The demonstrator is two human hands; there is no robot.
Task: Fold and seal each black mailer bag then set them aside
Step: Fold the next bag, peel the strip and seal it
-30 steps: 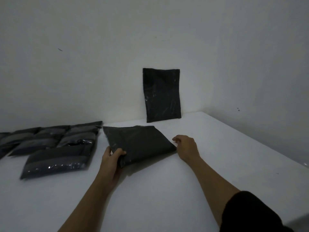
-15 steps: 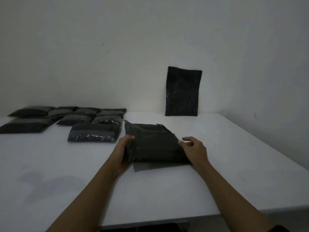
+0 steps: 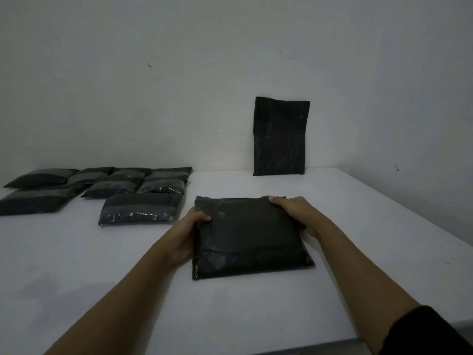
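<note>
A filled black mailer bag (image 3: 249,237) lies flat on the white table (image 3: 256,311) in front of me. My left hand (image 3: 186,234) grips its left edge, thumb on top. My right hand (image 3: 297,213) holds its far right corner, fingers curled over the edge. Several folded, sealed black mailer bags (image 3: 140,207) lie in rows at the left of the table. A flat black mailer bag (image 3: 280,137) stands upright against the back wall.
The white wall runs close behind the table and along its right side. The table's front edge (image 3: 307,345) shows at the bottom right. A dark sleeve (image 3: 430,331) covers my right upper arm.
The bag has been pulled from beside the sealed pile toward me and laid flat. Both hands shifted along its edges; the view swung left and down.
</note>
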